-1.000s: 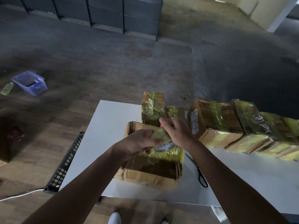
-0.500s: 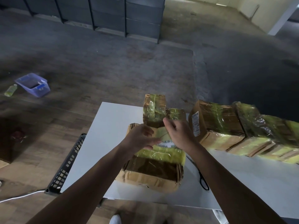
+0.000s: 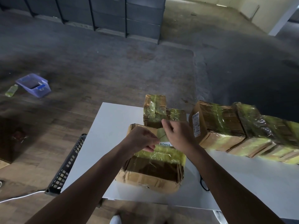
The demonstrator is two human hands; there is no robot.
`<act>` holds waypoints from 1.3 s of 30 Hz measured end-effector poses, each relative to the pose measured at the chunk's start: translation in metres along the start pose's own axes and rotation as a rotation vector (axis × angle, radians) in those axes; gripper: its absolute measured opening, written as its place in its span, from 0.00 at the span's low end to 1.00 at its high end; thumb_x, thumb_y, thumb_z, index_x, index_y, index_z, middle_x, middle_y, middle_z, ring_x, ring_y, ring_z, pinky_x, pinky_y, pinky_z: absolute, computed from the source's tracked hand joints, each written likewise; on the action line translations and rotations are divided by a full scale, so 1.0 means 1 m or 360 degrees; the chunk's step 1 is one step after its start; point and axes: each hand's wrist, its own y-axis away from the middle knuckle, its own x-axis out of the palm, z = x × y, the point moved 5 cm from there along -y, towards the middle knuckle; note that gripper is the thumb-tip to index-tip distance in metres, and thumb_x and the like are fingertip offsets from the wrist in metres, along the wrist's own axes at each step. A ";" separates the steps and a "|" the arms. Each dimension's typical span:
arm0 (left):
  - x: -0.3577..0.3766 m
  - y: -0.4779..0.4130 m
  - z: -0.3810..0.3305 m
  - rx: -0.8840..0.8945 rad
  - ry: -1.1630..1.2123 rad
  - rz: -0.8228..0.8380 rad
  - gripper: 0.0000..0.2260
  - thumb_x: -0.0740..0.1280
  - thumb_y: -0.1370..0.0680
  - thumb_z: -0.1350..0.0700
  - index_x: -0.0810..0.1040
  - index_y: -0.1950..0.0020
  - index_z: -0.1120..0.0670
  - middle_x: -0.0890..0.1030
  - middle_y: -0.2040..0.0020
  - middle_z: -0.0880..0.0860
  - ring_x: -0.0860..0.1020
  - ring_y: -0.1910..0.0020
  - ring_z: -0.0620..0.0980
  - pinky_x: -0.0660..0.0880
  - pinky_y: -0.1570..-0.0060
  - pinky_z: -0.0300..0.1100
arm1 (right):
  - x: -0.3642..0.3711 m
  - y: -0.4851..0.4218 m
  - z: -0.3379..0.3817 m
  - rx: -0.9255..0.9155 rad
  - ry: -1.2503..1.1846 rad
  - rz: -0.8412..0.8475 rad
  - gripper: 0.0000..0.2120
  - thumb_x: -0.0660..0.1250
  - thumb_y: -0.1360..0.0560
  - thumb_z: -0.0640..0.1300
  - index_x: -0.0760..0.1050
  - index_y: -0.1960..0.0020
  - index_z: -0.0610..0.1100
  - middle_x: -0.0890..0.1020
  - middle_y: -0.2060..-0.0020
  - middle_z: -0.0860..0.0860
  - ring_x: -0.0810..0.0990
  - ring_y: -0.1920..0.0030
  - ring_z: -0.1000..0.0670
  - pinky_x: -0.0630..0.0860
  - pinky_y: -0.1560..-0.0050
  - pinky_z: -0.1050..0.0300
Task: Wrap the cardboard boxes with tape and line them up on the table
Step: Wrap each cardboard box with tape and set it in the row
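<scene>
**Two hands hold a bit of tape over the big box**

The big box (image 3: 148, 180) sits on the white table (image 3: 110, 126), close to the near edge. It is brown cardboard with crumpled corners. Shiny yellow-green tape (image 3: 161, 155) runs across its top. A white label (image 3: 165, 144) on top of the big box reads "IN CHINA".

Just above the big box, a short tape piece (image 3: 161, 135) stands up between the two hands. The left hand (image 3: 140, 140) pinches its left edge with curled fingers. The right hand (image 3: 179, 136) pinches its right edge, and one finger points up. Both hands are over the far half of the big box. The box lies flat under them on the table.

Right behind the big box stand two smaller wrapped boxes: a tall box (image 3: 154, 109) and a low box (image 3: 177, 114) that touches it. To the right of the big box, a row of wrapped boxes (image 3: 216, 125) stands side by side and runs off to the right. Black scissors (image 3: 204, 185) lie on the table just to the right of the big box, partly hidden by the right arm.

To the left of the big box, past the table edge, a black crate (image 3: 68, 165) with holes sits on the wooden floor. Far to the left of the big box there is a purple tub (image 3: 34, 85) on the floor, with a small bottle (image 3: 11, 90) beside it. Far behind the big box stand dark shelves (image 3: 113, 13).
</scene>
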 end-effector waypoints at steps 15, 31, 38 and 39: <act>-0.007 0.004 -0.020 0.0107 0.0002 0.0087 0.17 0.77 0.30 0.58 0.77 0.44 0.57 0.78 0.47 0.54 0.83 0.60 0.53 0.81 0.61 0.43 | 0.000 -0.003 -0.008 0.0300 -0.0631 0.0357 0.22 0.58 0.19 0.54 0.71 0.68 0.44 0.71 0.77 0.52 0.69 0.78 0.53 0.66 0.74 0.59; 0.000 -0.006 0.011 -0.0080 0.0989 0.0017 0.13 0.64 0.23 0.67 0.78 0.65 0.57 0.71 0.69 0.53 0.71 0.72 0.45 0.70 0.73 0.34 | 0.006 0.005 -0.024 0.0368 -0.0521 0.0172 0.19 0.54 0.22 0.62 0.73 0.58 0.49 0.74 0.69 0.56 0.73 0.71 0.61 0.69 0.72 0.68; -0.012 0.001 0.002 0.0069 0.0173 -0.0644 0.06 0.65 0.22 0.59 0.79 0.46 0.56 0.81 0.56 0.51 0.82 0.67 0.47 0.79 0.68 0.44 | 0.034 0.009 -0.022 0.0383 -0.0769 0.0520 0.09 0.62 0.20 0.49 0.75 0.45 0.46 0.81 0.56 0.51 0.80 0.57 0.54 0.75 0.57 0.55; -0.022 0.004 -0.003 0.0203 -0.0094 -0.0808 0.09 0.66 0.22 0.56 0.78 0.43 0.55 0.80 0.49 0.51 0.83 0.61 0.49 0.81 0.63 0.48 | 0.030 0.009 -0.025 0.0363 -0.0761 0.0583 0.09 0.62 0.19 0.48 0.75 0.45 0.44 0.80 0.58 0.50 0.79 0.60 0.55 0.74 0.59 0.55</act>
